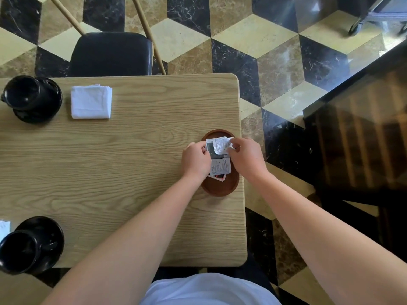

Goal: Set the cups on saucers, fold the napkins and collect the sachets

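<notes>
A brown oval wooden tray (220, 188) lies near the table's right edge with several sachets in it. My left hand (195, 160) and my right hand (247, 156) both hover over the tray and together pinch a crumpled white sachet (221, 145) by its two sides. A grey sachet (221, 167) lies flat below it, with a red-edged sachet (220, 177) underneath. A black cup (24, 94) stands on a black saucer (51, 106) at the far left. A second black cup (18, 252) stands on its saucer (47, 227) at the near left. A folded white napkin (91, 102) lies beside the far cup.
The wooden table (121, 164) ends just right of the tray. A black-seated chair (111, 55) stands at the far side. A white napkin corner (4, 228) shows at the left frame edge. A dark counter (361, 133) stands to the right over a patterned tiled floor.
</notes>
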Demonstrator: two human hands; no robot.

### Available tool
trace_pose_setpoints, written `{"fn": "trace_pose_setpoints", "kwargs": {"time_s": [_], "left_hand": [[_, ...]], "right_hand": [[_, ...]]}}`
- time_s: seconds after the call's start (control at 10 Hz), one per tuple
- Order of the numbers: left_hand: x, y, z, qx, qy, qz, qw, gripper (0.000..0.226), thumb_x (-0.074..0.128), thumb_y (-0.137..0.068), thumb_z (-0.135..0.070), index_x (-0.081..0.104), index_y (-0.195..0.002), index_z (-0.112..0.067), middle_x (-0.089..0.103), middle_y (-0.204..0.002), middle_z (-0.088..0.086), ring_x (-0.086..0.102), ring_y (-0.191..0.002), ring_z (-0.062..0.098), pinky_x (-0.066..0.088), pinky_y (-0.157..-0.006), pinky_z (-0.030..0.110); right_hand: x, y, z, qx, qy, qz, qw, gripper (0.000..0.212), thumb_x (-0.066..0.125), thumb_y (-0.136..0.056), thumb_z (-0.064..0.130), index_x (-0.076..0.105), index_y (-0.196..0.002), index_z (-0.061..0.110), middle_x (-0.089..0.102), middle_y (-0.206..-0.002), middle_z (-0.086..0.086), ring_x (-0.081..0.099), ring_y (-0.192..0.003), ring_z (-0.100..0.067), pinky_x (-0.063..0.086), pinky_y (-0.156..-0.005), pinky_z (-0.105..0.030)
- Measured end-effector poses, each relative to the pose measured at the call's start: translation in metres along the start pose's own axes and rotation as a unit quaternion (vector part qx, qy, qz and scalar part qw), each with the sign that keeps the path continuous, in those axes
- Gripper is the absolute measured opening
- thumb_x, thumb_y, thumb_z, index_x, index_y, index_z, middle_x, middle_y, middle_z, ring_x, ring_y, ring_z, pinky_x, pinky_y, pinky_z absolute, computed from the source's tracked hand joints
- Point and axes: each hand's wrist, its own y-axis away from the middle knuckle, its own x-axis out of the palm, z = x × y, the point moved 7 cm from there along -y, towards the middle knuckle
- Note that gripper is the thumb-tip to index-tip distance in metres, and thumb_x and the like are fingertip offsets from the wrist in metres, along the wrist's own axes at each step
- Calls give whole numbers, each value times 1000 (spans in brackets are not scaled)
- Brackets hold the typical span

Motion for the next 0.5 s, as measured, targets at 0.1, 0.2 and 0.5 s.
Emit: {"fn": "trace_pose_setpoints", "kwargs": {"time_s": [0.1, 0.2, 0.5], "left_hand": [[2, -2, 1, -15, 20, 15, 1000, 22, 52, -88, -2, 72, -90, -10, 68, -92, 10, 62, -88, 28, 46, -74, 36], [1, 0, 3, -19, 30, 15, 999, 28, 56, -90, -8, 73, -111, -17, 69, -100, 6, 60, -94, 21, 40, -76, 25], [-22, 36, 27, 3, 11, 27, 1000, 27, 52, -92, -18, 65, -115, -16, 64, -115, 6, 58, -106, 24, 41, -83, 28]], "right_hand": [[4, 1, 1, 8, -22, 13, 1000, 35, 60, -95, 14, 67, -129, 11, 72, -110, -5, 60, -90, -13, 47, -79, -25], [2, 4, -1, 24, -53, 9, 998, 36, 63, -95, 20, 66, -130, 11, 71, -111, -2, 60, -90, -9, 46, -78, -22], [-1, 58, 2, 67, -25, 5, 997, 24, 62, -92, 27, 63, -114, 20, 65, -102, 0, 63, -88, -16, 58, -81, -40]]}}
